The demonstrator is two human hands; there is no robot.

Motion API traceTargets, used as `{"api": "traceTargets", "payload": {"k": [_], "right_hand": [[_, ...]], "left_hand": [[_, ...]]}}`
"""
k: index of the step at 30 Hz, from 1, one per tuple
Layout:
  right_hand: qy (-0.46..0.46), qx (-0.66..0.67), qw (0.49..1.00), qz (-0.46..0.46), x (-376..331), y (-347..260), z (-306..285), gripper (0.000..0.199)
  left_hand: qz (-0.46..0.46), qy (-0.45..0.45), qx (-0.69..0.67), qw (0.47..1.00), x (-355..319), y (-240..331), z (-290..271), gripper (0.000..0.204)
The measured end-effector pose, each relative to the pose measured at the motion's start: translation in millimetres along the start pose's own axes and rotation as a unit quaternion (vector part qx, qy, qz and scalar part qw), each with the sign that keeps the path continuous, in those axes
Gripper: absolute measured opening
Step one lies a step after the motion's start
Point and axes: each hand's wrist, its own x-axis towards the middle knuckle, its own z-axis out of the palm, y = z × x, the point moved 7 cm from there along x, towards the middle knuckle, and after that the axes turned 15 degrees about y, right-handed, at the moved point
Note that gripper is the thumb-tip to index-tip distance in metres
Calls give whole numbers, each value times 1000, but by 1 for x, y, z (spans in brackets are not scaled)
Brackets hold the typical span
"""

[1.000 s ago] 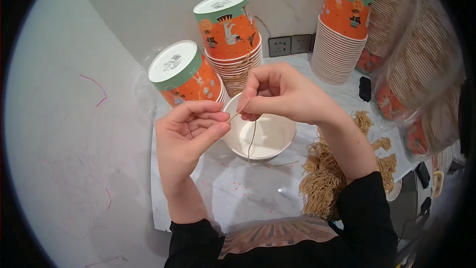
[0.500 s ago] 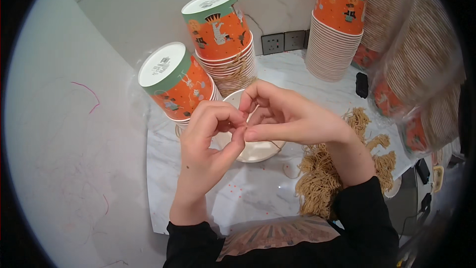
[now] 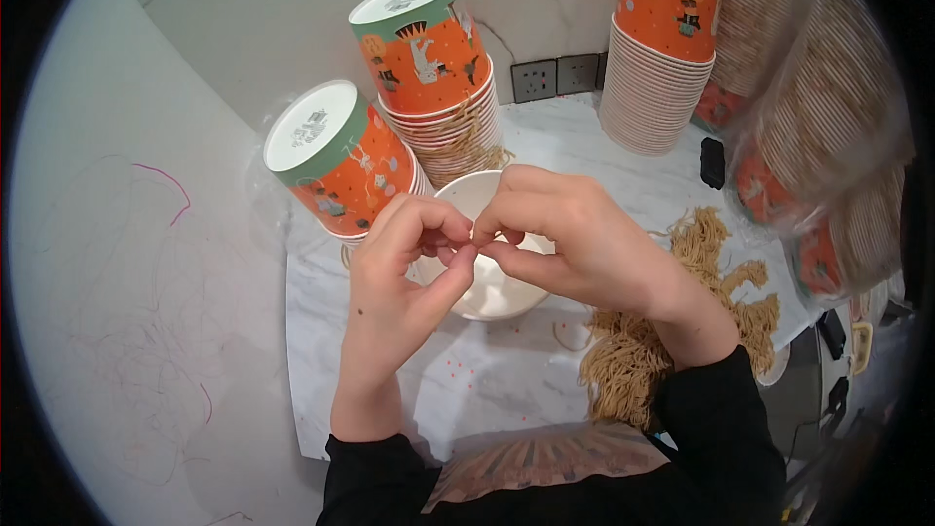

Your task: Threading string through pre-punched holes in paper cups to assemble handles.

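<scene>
My left hand [image 3: 390,278] and my right hand [image 3: 575,234] meet fingertip to fingertip above an open white paper bucket [image 3: 497,307]. Both pinch with thumb and forefinger; whatever lies between them is too small or hidden to make out. The bucket's pale inside shows under and between my fingers, while its printed outside is hidden. By my right forearm lies a heap of tan string [image 3: 623,356], partly covered by that arm. A thin curved strand [image 3: 570,339] rests on the table between the bucket and the heap.
Upside-down orange-and-green paper buckets stand in a left stack [image 3: 341,161], a middle stack [image 3: 419,49] with string round it, and a right stack [image 3: 662,39]. Plastic-wrapped stacks [image 3: 818,117] crowd the right. A black object [image 3: 712,164] and wall sockets [image 3: 555,78] are behind.
My right hand has closed in, its thumb and forefinger coming together into a tighter pinch against my left fingertips. The view has shifted slightly.
</scene>
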Motion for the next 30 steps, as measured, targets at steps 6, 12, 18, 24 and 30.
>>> {"api": "traceTargets", "payload": {"k": [6,12,18,24,30], "right_hand": [[13,-11,1000,-21,4,-5,-7,10],[-6,12,1000,-6,7,-11,-7,11],[-9,21,999,-30,4,-11,-9,11],[37,52,998,-19,12,-9,-27,9],[149,-48,982,-107,17,-13,-51,14]], "left_hand": [[-19,25,-103,994,0,6,-2,17],[19,7,-102,995,-3,8,-8,17],[0,-7,-134,991,-2,8,-4,17],[-25,-37,-82,996,-3,6,0,26],[129,-372,182,901,-42,-5,41,50]]}}
